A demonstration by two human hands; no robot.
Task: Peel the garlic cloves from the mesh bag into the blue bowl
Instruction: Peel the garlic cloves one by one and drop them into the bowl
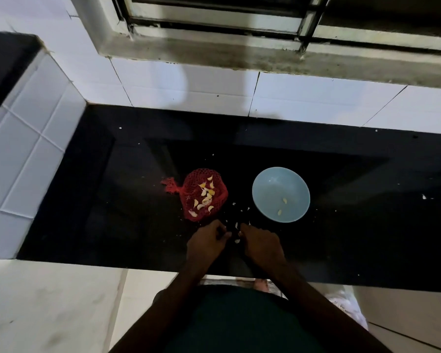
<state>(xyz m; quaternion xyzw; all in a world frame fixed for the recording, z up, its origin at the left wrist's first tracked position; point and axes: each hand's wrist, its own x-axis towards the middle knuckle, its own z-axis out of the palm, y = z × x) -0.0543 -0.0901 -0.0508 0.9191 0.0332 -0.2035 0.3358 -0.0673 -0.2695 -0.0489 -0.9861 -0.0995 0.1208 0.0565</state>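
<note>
So the blue bowl (281,174) sits on the black counter (367,238) with only two peeled cloves (282,207) in it, so my guess is this is early going. The red mesh bag (201,193) lies just left of the bowl, not touching it, mouth spread open with a decent pile of unpeeled cloves (206,196) still showing. That makes sense, since grabbing and dropping are both short reaches.

Both hands work on the near side of the bowl, a bit to its left. The right hand (259,244) has its fingers curled in tight and looks to be pinching a pale clove (237,241). The left hand (209,240) is curled narrow too, its fingertips aimed at that clove, probably picking at skin, but I honestly can't tell if it has hold of anything.

Skin scraps (236,225) litter the counter off the bowl's near-left rim, so the mess stays out of the bowl.
</note>
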